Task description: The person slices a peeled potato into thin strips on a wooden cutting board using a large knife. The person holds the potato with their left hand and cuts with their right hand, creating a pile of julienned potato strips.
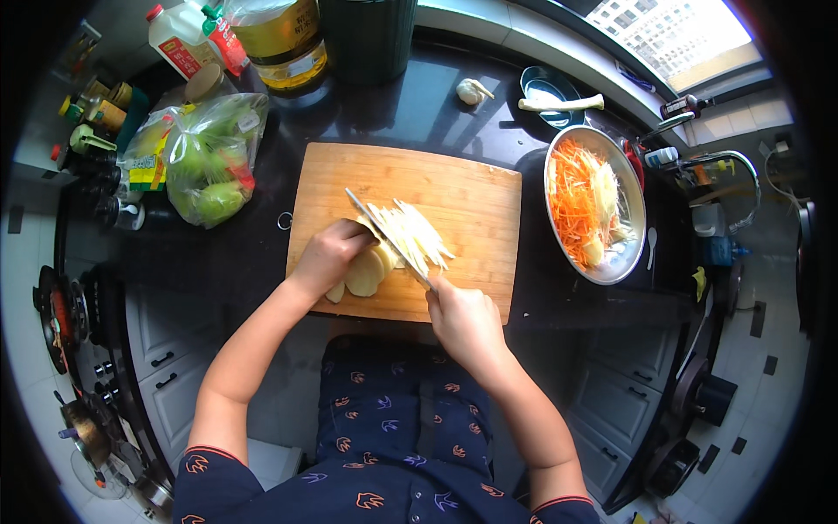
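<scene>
My right hand (pixel 467 319) is closed round the handle of a kitchen knife (pixel 384 234), whose blade slants up and left across the wooden cutting board (pixel 483 214). With bent fingers, my left hand (pixel 328 257) presses on a stack of pale potato slices (pixel 365 275) just left of the blade. Its fingertips are partly hidden beside the knife. Thin potato strips (pixel 417 236) lie in a loose pile right of the blade. One slice rests nearer the board's front edge, below my left hand.
Right of the board stands a metal bowl (pixel 643 201) with shredded carrot and pale pieces. Behind are a garlic bulb (pixel 472 92), a glass bowl (pixel 534 83) and a pale rod-shaped handle (pixel 572 104) across it. A plastic bag of green vegetables (pixel 209 162) and an oil jug (pixel 278 48) stand left.
</scene>
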### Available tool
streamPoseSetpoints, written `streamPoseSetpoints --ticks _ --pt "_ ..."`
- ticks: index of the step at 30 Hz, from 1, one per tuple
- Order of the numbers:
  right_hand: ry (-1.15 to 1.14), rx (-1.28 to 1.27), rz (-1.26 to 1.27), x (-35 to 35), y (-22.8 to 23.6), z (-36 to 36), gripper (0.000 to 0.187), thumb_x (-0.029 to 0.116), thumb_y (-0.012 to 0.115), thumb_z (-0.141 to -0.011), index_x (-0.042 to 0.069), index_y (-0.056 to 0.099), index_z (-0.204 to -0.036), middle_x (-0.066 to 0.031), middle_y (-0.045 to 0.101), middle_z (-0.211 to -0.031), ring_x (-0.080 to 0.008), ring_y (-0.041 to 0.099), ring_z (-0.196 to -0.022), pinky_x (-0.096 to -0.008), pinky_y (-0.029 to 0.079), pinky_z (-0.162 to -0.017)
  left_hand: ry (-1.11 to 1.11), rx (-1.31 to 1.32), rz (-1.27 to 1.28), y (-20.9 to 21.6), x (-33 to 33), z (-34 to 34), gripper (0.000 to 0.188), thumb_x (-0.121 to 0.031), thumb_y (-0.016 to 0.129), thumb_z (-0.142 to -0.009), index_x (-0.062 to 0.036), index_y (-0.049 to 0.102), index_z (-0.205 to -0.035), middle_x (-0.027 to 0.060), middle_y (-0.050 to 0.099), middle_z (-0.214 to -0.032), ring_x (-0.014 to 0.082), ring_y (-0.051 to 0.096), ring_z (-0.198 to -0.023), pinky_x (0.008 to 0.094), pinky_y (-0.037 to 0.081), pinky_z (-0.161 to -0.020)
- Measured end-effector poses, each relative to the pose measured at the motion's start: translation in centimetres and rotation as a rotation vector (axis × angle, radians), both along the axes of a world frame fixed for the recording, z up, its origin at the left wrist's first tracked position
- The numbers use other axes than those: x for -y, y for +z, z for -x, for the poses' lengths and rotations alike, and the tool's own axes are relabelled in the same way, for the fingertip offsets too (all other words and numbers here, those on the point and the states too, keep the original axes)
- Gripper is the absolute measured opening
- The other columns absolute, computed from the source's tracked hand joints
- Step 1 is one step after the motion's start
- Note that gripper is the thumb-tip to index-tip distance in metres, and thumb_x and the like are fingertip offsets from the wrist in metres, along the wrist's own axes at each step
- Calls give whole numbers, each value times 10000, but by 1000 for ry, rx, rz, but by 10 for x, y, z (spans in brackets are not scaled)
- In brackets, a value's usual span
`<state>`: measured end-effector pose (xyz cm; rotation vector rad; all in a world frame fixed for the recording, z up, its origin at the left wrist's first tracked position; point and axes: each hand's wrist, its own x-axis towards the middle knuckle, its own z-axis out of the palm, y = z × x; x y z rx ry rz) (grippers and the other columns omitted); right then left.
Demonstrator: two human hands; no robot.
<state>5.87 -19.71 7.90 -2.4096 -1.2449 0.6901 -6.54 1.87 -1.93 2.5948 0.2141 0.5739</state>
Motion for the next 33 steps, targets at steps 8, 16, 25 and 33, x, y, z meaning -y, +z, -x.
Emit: streamPoseSetpoints --ticks 8,16,25,33 --pt "57 30 90 -3 -11 0 106 147 566 -977 69 620 -1025 -224 667 -676 -437 685 -643 -545 550 -594 4 16 17 5 2 -2 199 -3 674 -802 -64 767 -967 85 716 -966 278 702 -913 373 594 -771" --pt "-12 11 -23 -15 -31 -2 149 173 578 -985 66 647 -1062 -248 673 -708 -456 684 -685 -560 558 -654 -7 -6 -16 3 1 0 184 -27 665 -797 -80 746 -954 54 707 -952 257 687 -878 371 584 -735" --pt "43 -2 57 2 1 -2 141 155 573 -981 76 653 -1067 -243 662 -675 -444 679 -647 -554 552 -630 70 44 -158 2 4 -1 145 -73 713 -786 -96 747 -924 16 700 -898 193 690 -850 322 585 -649" --pt "9 19 70 -17 -32 5 132 168 580 -986 49 622 -1022 -274 666 -722 -484 665 -686 -575 544 -661 71 38 -160 -4 3 1 175 -69 667 -796 -101 738 -952 18 702 -941 201 690 -870 324 592 -686"
